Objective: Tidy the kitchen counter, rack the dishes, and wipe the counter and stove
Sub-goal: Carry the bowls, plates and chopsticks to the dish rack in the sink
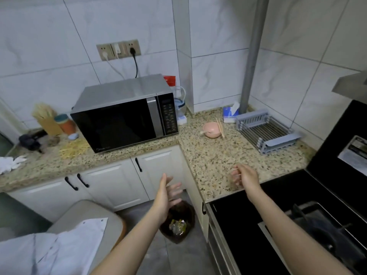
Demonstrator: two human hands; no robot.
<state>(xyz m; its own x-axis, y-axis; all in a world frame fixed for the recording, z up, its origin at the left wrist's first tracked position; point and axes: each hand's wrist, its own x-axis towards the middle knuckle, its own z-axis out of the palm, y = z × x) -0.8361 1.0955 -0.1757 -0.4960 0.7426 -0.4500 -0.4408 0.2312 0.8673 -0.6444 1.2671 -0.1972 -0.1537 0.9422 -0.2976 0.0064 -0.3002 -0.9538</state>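
Note:
My left hand (168, 193) hovers open, fingers spread and blurred, just above a dark trash bin (179, 236) on the floor. My right hand (245, 176) is over the speckled granite counter (210, 157) near its front edge, fingers curled and blurred, with a thin pale streak at the fingertips. Whether it holds anything I cannot tell. A pink bowl (211, 129) with a spoon stands farther back, chopsticks (220, 128) leaning on it. A grey dish rack (266, 132) sits to its right. The black stove (317, 225) is at the lower right.
A microwave (123, 116) fills the counter's middle left. Pale sticks (73, 149) lie scattered beside it, near jars and a white crumpled cloth (10, 163). A blue tissue pack (229, 114) stands by the grey pipe. A range hood (351, 86) juts in at the right.

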